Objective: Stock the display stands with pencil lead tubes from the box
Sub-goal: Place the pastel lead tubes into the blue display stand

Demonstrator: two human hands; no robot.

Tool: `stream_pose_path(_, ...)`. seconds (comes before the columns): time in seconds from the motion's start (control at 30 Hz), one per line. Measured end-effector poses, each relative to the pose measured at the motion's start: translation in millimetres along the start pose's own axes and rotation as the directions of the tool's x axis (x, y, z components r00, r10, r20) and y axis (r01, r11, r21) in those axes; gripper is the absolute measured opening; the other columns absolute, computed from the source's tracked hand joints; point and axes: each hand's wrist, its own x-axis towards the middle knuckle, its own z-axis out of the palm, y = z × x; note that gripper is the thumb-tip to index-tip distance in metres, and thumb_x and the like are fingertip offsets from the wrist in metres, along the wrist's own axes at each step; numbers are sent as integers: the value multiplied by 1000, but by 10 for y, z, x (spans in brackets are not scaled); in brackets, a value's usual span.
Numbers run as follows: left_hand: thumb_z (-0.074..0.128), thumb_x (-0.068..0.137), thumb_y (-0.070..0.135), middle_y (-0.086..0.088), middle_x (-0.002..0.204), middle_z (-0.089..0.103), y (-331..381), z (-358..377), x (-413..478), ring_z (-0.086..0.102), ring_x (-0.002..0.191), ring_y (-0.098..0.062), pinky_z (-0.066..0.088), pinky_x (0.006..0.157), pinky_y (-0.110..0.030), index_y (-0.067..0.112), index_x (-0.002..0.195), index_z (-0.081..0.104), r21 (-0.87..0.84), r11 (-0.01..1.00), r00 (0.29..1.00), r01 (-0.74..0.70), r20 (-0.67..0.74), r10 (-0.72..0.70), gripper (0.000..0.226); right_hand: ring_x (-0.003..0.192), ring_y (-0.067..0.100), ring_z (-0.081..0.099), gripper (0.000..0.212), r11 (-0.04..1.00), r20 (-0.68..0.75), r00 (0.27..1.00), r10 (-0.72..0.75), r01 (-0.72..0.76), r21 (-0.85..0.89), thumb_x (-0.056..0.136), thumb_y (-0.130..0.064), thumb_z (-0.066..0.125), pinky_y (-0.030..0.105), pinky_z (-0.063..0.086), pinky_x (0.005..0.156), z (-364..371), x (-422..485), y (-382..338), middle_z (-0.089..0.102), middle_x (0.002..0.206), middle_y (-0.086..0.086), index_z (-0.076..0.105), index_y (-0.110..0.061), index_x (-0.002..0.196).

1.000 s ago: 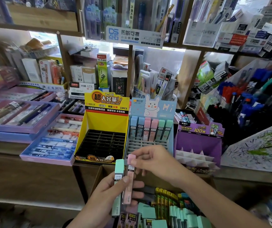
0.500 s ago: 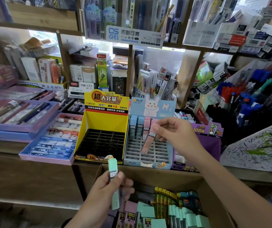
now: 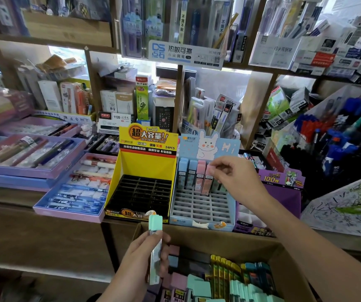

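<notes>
Grip: right hand (image 3: 237,179) pinches pink tube (image 3: 207,183), left hand (image 3: 138,265) wraps green tube (image 3: 155,224)

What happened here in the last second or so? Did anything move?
The right hand took the pink tube from the left hand, carried it forward and now sets it in the back row of the blue stand, still pinching its cap. The left hand still holds the green tube above the box.

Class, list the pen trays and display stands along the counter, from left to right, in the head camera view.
Purple pen tray → lilac-edged pen tray → yellow display stand → blue bunny display stand → purple display stand.
</notes>
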Motion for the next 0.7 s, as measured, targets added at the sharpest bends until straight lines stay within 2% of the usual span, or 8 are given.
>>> stream_pose_path(0.1,70,75,30,-16,59,50,-6,-17,33,44,40,-21,36,43,-24,2,77,74,-24,999,1000,24,5,-24,29,71,18,66,14,999,9,1000,-13,14,-42,94,-20,74,36,59,72,-7,23,1,72,76,-4,73,-32,88)
stream_pose_path(0.2,72,74,32,-18,61,51,-28,-47,55,45,43,-23,38,43,-27,1,81,74,-31,999,1000,24,7,-24,32,66,3,65,24,998,41,999,-16,19,-68,93,-21,74,19,50,66,-24,57,-10,70,70,-22,68,-41,82)
stream_pose_path(0.27,73,72,33,-19,62,51,-39,-59,64,45,44,-23,37,45,-28,0,83,73,-35,999,1000,29,10,-29,35,66,-4,64,18,997,60,998,-1,5,-74,94,-21,74,13,44,66,-25,70,-3,66,69,-33,70,-37,85)
stream_pose_path(0.33,74,71,32,-20,62,51,-41,-68,74,45,44,-23,35,46,-27,-1,84,73,-37,999,999,38,16,-37,36,67,-8,63,9,996,70,998,7,-1,-90,94,-20,74,12,42,66,-23,72,8,66,66,-30,75,-29,92)
stream_pose_path(0.43,80,71,26,-20,63,51,-45,-76,82,45,45,-23,35,47,-27,-2,86,73,-22,999,999,47,25,-47,32,70,-5,64,7,995,75,997,14,-7,-101,94,-19,74,16,47,71,0,57,5,68,75,-20,79,-21,98)
stream_pose_path(0.5,79,69,26,-20,63,51,-49,-71,84,46,46,-23,36,47,-27,-3,87,72,-24,998,998,55,29,-54,34,73,1,66,7,995,75,997,14,-6,-102,94,-18,74,24,54,75,21,41,-3,70,79,-16,79,-19,98)
stream_pose_path(0.57,73,70,29,-20,62,50,-43,-59,96,45,44,-23,36,45,-26,-3,85,73,-43,997,997,71,32,-69,36,77,9,70,7,996,69,997,20,-14,-89,93,-17,75,33,60,80,46,32,-2,73,83,-10,79,-17,99)
stream_pose_path(0.7,65,72,24,-19,58,49,-20,-24,121,43,37,-22,36,39,-23,-5,81,71,-82,991,994,109,32,-107,31,82,18,72,9,997,41,999,33,-30,-67,95,-12,72,43,61,83,96,42,29,72,90,0,75,-18,102)
